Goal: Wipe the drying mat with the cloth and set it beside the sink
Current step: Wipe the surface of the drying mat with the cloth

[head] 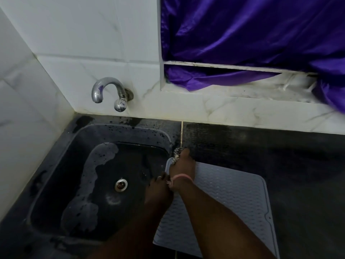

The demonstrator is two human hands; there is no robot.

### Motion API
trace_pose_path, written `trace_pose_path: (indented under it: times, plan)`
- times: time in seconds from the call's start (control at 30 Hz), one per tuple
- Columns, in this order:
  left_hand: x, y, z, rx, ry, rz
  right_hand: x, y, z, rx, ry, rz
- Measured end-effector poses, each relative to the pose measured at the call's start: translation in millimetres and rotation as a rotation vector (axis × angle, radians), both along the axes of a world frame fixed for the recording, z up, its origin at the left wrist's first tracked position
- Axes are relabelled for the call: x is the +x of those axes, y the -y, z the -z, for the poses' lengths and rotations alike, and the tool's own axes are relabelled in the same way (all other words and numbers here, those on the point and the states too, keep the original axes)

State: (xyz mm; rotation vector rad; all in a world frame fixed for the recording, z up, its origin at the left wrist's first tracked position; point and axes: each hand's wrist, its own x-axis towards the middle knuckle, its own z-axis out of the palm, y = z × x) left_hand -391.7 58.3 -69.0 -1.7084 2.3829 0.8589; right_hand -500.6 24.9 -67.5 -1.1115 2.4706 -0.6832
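A pale grey ribbed drying mat lies flat on the dark counter just right of the sink. My right hand presses a patterned cloth onto the mat's far left corner; only a bit of the cloth shows past my fingers. My left hand rests at the mat's left edge by the sink rim, fingers curled on the edge, partly hidden under my right wrist.
The dark sink with a metal drain and foamy residue lies at the left. A chrome tap juts from the white tiled wall. A purple curtain hangs over a window ledge. Dark counter extends right.
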Motion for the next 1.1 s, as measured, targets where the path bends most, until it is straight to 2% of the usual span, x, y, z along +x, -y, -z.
trace_pose_path:
  times: [0.1,0.17,0.3,0.33,0.43,0.5,0.57,0.63,0.73,0.83,1.1]
  plan:
    - [9.0,-4.0,8.7,0.027,-0.036,-0.11,12.6,18.8,2.3,-0.076,0.115,-0.089]
    - [15.8,-4.2,15.7,0.073,-0.06,-0.152,1.4,26.5,3.4,-0.036,0.114,-0.182]
    - [19.7,-9.7,19.4,0.159,-0.136,-0.231,-15.9,14.6,-7.0,0.054,0.201,-0.673]
    - [19.3,-12.3,19.2,0.172,-0.14,-0.239,-16.6,5.3,-11.2,0.016,0.21,-0.704]
    - [27.8,-18.5,19.9,0.181,-0.159,-0.296,-26.7,-24.2,-16.9,-0.199,0.286,-0.427]
    - [39.0,-21.4,24.0,0.199,-0.177,-0.351,-46.8,-50.9,-12.7,-0.28,0.198,-0.151]
    - [47.3,-28.0,24.0,0.202,-0.216,-0.422,-69.4,-77.5,-6.3,-0.224,-0.004,0.03]
    - [49.9,-36.7,21.3,0.174,-0.235,-0.463,-83.1,-96.2,-2.3,-0.096,-0.133,0.089]
    - [50.8,-52.3,21.0,0.142,-0.25,-0.492,-88.1,-101.4,-2.4,0.039,-0.271,-0.002]
    - [55.8,-64.8,22.9,0.113,-0.273,-0.521,-74.3,-92.8,1.6,0.182,-0.211,-0.219]
    - [69.0,-76.4,22.8,0.164,-0.42,-0.496,26.3,-125.2,0.9,0.228,-0.342,-0.5]
